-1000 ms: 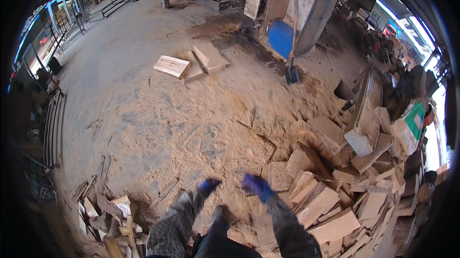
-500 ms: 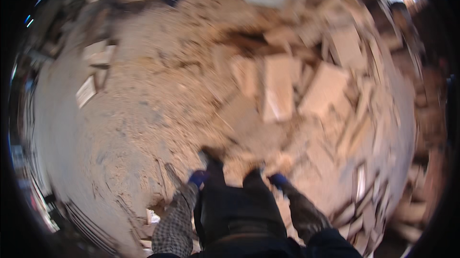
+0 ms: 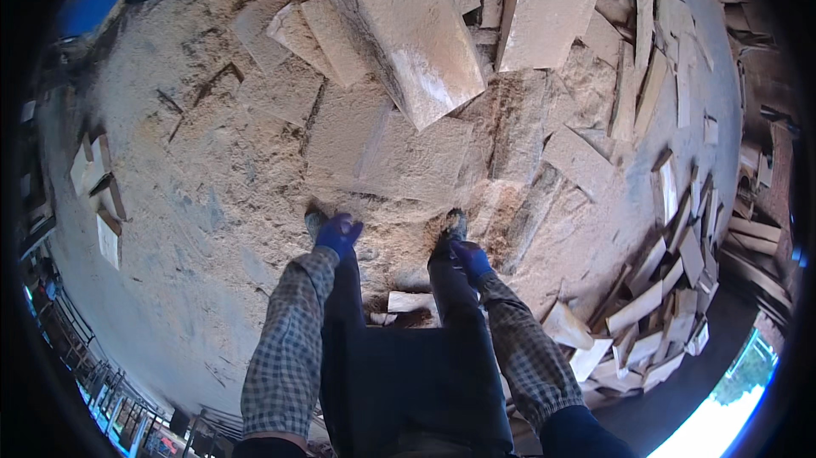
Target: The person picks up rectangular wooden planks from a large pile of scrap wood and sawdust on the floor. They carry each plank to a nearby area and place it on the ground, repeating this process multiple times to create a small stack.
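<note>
Both my hands wear blue gloves and hang in front of my legs, below checked sleeves. My left hand (image 3: pixel 338 235) is open, thumb and fingers apart and loosely bent, with nothing in it. Beside my right shin, my right hand (image 3: pixel 470 257) also hangs open and loose; its fingers show only in part and nothing is seen in them. Ahead of my feet lie sawdust-covered wood slabs. A thick, pale-ended slab (image 3: pixel 412 33) rests tilted on flatter boards (image 3: pixel 408 152). Another broad slab (image 3: pixel 552 7) leans to its right.
Sawdust (image 3: pixel 212 169) covers the ground. A heap of split wood pieces (image 3: pixel 654 322) lies to the right, and a few pale offcuts (image 3: pixel 95 169) lie at the left. Something blue (image 3: pixel 89 11) stands at the far left. A small wood piece (image 3: pixel 412 302) lies between my legs.
My view has turned right and come closer to the slabs, which now fill the top middle. The blue thing and offcuts have shifted left in view. Both hands remain low, without anything seen in them.
</note>
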### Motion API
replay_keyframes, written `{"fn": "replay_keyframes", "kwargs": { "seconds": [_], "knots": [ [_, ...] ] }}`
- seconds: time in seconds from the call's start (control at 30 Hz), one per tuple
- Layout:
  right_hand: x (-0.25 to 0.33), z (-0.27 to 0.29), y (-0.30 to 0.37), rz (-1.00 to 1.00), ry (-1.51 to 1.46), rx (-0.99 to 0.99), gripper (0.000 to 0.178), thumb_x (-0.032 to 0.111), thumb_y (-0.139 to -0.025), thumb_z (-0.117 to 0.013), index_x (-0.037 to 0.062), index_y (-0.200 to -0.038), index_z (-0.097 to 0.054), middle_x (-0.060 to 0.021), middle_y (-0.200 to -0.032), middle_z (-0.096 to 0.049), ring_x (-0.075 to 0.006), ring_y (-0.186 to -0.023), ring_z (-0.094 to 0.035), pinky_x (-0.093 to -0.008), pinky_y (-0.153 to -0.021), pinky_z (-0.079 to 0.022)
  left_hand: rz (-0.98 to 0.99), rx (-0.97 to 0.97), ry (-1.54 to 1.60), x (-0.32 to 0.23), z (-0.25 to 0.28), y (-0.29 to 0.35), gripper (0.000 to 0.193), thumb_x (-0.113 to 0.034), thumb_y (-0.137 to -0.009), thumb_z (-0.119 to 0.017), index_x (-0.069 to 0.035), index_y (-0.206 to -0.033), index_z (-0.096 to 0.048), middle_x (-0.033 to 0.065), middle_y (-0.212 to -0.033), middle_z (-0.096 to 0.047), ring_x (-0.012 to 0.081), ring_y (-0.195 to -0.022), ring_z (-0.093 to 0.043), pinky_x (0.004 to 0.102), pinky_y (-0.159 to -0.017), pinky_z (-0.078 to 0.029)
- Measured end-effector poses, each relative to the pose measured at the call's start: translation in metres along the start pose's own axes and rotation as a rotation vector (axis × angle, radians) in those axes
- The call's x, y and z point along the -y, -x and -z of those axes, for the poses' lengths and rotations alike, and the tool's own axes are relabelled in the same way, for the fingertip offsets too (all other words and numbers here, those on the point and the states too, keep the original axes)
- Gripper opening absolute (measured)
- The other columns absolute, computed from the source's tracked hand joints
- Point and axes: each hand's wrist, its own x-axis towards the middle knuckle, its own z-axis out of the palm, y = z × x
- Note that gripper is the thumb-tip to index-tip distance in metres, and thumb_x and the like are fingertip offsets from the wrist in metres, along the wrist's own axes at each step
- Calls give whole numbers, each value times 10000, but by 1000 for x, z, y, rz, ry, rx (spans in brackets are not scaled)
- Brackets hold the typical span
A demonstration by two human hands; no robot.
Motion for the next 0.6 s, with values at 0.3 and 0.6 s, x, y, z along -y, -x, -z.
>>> {"fn": "replay_keyframes", "kwargs": {
  "seconds": [0.3, 0.6],
  "knots": [
    [198, -13, 18, -560, -1036, 148, 410, 358, -853, -526, 104, -1172, -485, -104, -1039, -599, -201, -885, -586, -293, -717, -447, -346, -305, -350, -125, 137, -97, 681, -441, -710, -658, 15, -1173, -458, 239, -1120, -525, 369, -1040, -507, 394, -895, -404],
    [250, -28, -84, -550, -1296, 397, 428, 351, -891, -461, 96, -1233, -435, -113, -1120, -550, -231, -990, -548, -345, -855, -438, -841, -480, -742, -314, 178, -286, 754, -465, -738, -626, 39, -1236, -367, 264, -1213, -435, 365, -1133, -426, 397, -966, -341]
  ]
}}
